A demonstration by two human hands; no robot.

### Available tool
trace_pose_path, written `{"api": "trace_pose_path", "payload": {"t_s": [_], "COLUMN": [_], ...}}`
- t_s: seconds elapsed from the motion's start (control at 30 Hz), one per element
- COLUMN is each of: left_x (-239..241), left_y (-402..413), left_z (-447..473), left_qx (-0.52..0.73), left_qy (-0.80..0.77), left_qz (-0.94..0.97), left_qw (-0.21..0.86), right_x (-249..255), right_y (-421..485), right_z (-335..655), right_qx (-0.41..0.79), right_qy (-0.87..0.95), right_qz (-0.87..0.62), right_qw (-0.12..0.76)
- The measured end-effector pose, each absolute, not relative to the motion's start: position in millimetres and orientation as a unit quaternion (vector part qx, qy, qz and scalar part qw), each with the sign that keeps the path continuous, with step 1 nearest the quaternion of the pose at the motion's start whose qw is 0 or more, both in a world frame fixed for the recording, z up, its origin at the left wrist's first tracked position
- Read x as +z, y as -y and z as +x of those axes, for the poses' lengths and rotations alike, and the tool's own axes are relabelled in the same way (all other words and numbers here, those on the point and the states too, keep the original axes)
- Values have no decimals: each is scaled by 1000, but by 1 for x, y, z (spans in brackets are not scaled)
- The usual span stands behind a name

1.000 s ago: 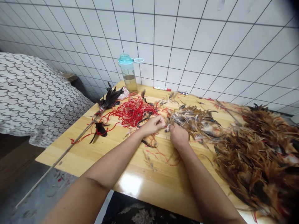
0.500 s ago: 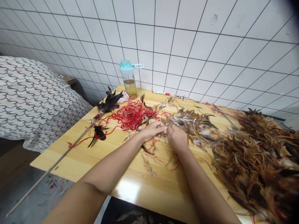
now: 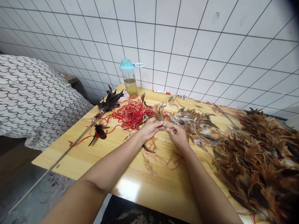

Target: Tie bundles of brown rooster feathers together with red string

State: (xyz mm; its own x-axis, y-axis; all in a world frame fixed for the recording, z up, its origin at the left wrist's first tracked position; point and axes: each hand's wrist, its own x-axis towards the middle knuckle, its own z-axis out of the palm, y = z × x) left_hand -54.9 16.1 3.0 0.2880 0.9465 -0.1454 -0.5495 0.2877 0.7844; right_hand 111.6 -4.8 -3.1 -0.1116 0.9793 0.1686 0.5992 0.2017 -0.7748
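Observation:
My left hand (image 3: 150,128) and my right hand (image 3: 178,135) meet at the middle of a wooden table (image 3: 98,155). Both pinch at small brown feathers (image 3: 164,123) at the near edge of a loose feather pile (image 3: 193,123). The fingers of each hand are curled closed on the feather ends. A tangle of red string (image 3: 130,113) lies just behind my left hand, and thin red strands (image 3: 170,160) trail on the table under my wrists.
A large heap of brown feathers (image 3: 259,152) covers the table's right side. A long thin stick with dark feathers tied at its top (image 3: 70,146) lies across the left edge. A lidded bottle (image 3: 129,77) and a marker (image 3: 161,92) stand by the tiled wall. Patterned cloth (image 3: 32,96) lies at left.
My hands have shifted slightly, the right one opening a small gap from the left while still pinching feathers. The camera has tilted a little.

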Motion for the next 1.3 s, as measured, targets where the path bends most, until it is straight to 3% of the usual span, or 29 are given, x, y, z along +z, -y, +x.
{"api": "trace_pose_path", "payload": {"t_s": [0.63,1.3], "left_x": [-2,1], "left_y": [-16,-13], "left_z": [-49,-47], "left_qx": [468,457], "left_qy": [-283,-259], "left_qz": [325,338], "left_qw": [771,781], "right_x": [-16,-15], "right_y": [0,5], "right_z": [108,101], "right_qx": [305,289], "right_qy": [691,700], "right_qz": [-495,-484], "right_qw": [429,437]}}
